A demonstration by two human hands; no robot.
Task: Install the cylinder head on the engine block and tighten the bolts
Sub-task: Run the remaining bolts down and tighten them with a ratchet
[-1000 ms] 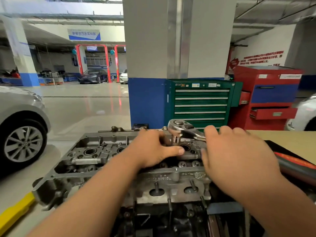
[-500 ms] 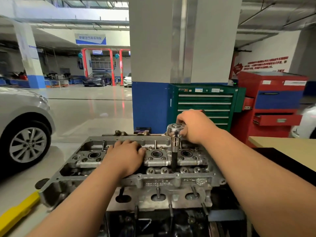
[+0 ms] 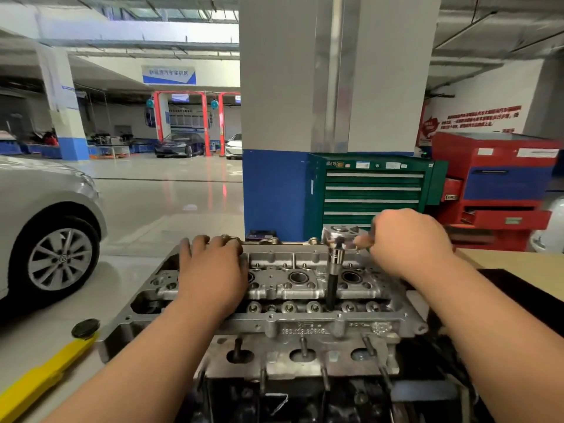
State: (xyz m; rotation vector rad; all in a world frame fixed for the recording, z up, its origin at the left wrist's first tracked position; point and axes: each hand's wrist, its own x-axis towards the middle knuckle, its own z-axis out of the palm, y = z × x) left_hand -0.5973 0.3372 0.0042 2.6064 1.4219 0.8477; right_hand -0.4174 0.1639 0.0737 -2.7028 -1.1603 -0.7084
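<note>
The grey aluminium cylinder head (image 3: 305,323) lies on top of the dark engine block (image 3: 305,398), low in the middle of the view. A chrome ratchet wrench (image 3: 335,238) stands on a dark extension socket (image 3: 331,288) that drops into a bolt hole in the right half of the head. My right hand (image 3: 409,242) grips the ratchet handle, which is blurred. My left hand (image 3: 210,273) rests flat on the left part of the head, fingers reaching to its far edge. The bolt under the socket is hidden.
A blue and grey pillar (image 3: 305,117) stands right behind the engine, with a green tool cabinet (image 3: 372,190) and a red tool cart (image 3: 497,184) to its right. A silver car (image 3: 45,227) is at the left. A yellow bar (image 3: 42,377) lies low left, a wooden bench top (image 3: 518,270) at right.
My right hand has swung the ratchet handle from behind the socket round to the right. My left hand has slid further back across the head. The camera has tilted slightly.
</note>
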